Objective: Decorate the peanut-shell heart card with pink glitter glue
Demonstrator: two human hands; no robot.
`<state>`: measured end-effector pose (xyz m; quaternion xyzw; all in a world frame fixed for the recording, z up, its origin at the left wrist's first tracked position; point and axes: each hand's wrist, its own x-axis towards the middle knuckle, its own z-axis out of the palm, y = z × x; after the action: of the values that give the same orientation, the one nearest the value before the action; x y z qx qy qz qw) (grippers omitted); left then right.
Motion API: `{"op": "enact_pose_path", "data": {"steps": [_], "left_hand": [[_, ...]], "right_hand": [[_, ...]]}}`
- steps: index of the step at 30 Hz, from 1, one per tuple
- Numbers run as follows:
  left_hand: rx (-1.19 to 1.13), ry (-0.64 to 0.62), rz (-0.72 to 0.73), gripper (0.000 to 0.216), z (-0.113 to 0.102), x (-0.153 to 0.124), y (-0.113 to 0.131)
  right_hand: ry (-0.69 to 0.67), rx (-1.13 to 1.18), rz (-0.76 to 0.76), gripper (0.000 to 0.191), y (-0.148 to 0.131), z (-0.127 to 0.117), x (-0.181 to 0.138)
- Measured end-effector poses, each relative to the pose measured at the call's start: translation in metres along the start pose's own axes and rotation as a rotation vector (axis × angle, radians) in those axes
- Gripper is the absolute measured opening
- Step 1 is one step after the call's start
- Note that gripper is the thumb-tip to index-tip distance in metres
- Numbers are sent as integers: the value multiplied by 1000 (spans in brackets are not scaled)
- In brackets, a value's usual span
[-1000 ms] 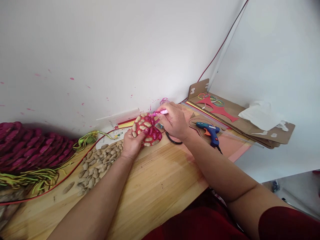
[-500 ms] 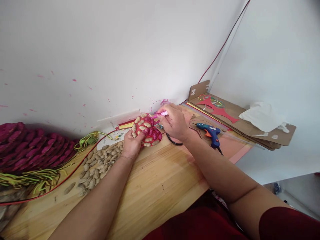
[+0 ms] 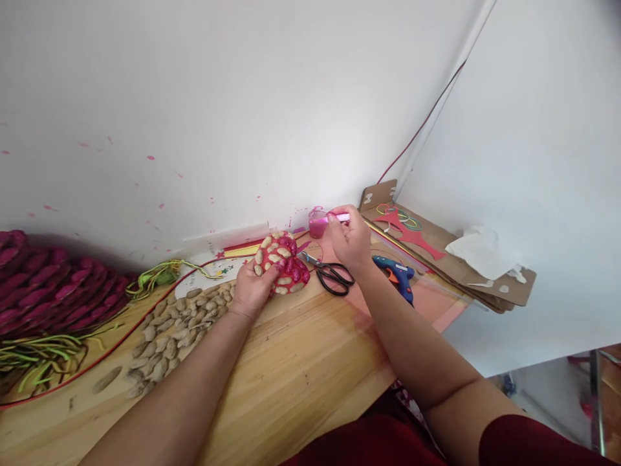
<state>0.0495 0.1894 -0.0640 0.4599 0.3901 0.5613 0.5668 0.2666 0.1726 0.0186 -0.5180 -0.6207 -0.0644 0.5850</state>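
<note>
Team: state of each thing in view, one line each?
Peanut-covered disc: partly magenta, held in left hand
Brush: gripped in right hand, tip at cup
Cup: upright, pink
Scissors: lying flat, blade opening unclear
Glue gun: lying down, partly hidden
Loose peanuts: tan, spread out
Stacked pieces: magenta
White tissue: crumpled

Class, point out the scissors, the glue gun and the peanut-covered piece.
Scissors (image 3: pixel 321 265): head view, where the black handles meet the blades.
Glue gun (image 3: pixel 402 276): head view, on its blue body.
Peanut-covered piece (image 3: pixel 290 265): head view, a magenta peanut near its middle.
</note>
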Motion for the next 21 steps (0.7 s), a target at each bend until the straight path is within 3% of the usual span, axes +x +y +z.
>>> {"op": "enact_pose_path", "data": {"steps": [2,5,10,14,21], "left_hand": [[6,-9,-2,55,0,1,-1],[24,-10,-12,60,1,1,0],[42,-25,-25,64,1,2,0],[31,-31,-24,64,2,2,0],[1,-26,-22,60,6,-1,5]], "right_hand": [[46,-77,72,24,7,-2,11],[8,-288,156,27,17,2,34],[-321,-638,343,33,30,22,63],[-466,-686,360,33,38,39,65],[-485,-676,375,33,41,46,65]]}}
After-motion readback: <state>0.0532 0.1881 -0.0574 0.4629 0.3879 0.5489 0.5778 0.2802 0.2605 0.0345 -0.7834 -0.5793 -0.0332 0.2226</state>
